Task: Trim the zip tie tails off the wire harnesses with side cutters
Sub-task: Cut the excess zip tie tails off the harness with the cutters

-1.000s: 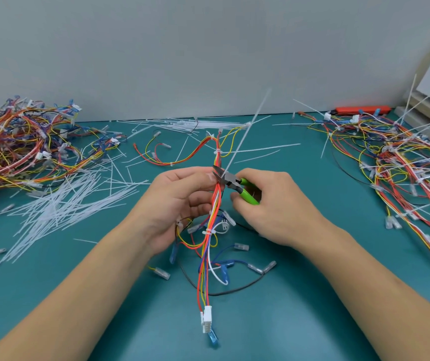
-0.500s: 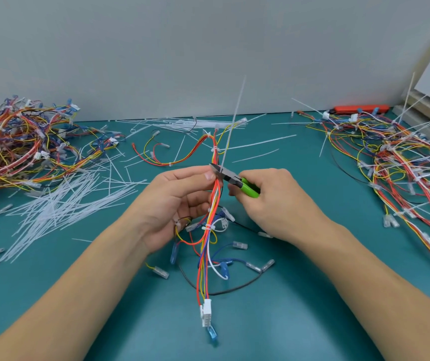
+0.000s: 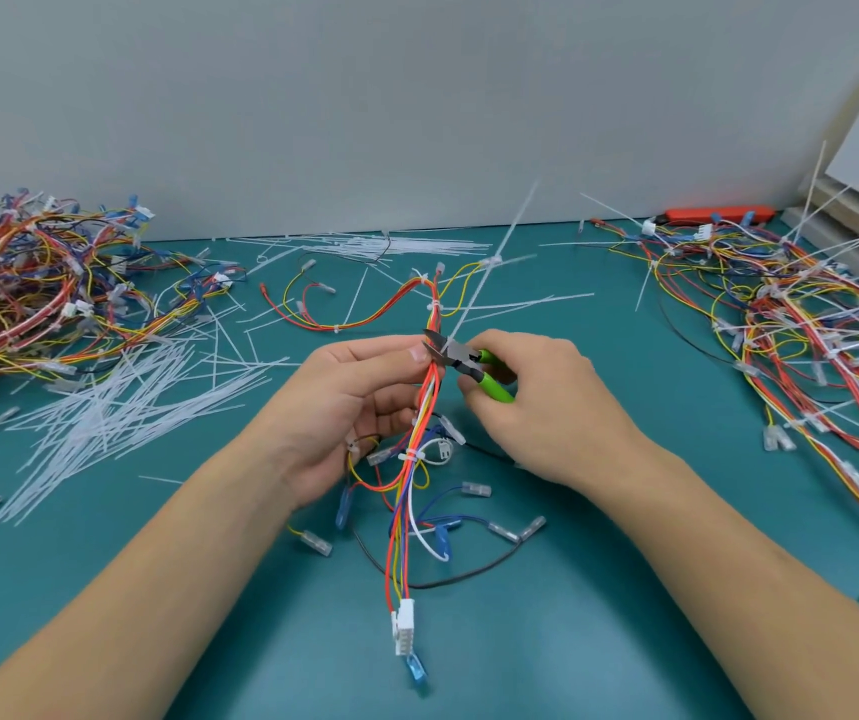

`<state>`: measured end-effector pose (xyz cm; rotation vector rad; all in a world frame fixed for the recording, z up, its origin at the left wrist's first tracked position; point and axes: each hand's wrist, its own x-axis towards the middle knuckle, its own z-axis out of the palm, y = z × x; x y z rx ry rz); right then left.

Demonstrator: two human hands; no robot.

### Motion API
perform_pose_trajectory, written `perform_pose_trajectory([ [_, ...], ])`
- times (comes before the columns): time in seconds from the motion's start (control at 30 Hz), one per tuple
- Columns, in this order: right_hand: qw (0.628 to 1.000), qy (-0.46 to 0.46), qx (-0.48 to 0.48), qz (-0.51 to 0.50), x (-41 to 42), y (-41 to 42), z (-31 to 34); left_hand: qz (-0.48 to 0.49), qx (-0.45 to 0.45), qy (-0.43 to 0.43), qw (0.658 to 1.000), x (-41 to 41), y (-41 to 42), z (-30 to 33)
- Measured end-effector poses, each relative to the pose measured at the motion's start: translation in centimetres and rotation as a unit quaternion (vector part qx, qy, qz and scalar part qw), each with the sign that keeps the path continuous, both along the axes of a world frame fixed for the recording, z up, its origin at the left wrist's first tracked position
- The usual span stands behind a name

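A multicoloured bundled wire harness [image 3: 419, 459] with a long white zip tie tail [image 3: 489, 272] hangs over the teal table [image 3: 598, 641], pinched by the left hand [image 3: 359, 402]. The right hand [image 3: 536, 402] grips green-handled side cutters [image 3: 461, 358], blades parted at the tail's base.

Both bare forearms reach in from six o'clock; the left hand [image 3: 359, 402] lies palm-up, thumb and forefinger pinched at two o'clock; the right hand [image 3: 536, 402], knuckles up, curls closed, its fingertips apparently tucked under toward nine o'clock.
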<state>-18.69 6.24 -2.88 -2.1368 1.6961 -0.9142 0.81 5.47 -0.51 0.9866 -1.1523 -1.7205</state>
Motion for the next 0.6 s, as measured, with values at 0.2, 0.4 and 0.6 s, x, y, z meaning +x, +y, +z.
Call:
perform_pose_trajectory([
  [0.2, 1.0, -0.011, 0.02, -0.004, -0.27, -0.14, -0.21, 0.001, 0.006, -0.001, 1.0, 0.05, -0.04, 0.0],
  [0.4, 1.0, 0.009, 0.005, -0.013, -0.26, -0.3, 0.05, -0.011, -0.003, 0.003, 1.0, 0.18, 0.07, 0.22],
  [0.6, 1.0, -0.003, 0.001, 0.021, -0.05, -0.05, -0.1, -0.004, -0.001, -0.016, 1.0, 0.16, 0.04, 0.09],
])
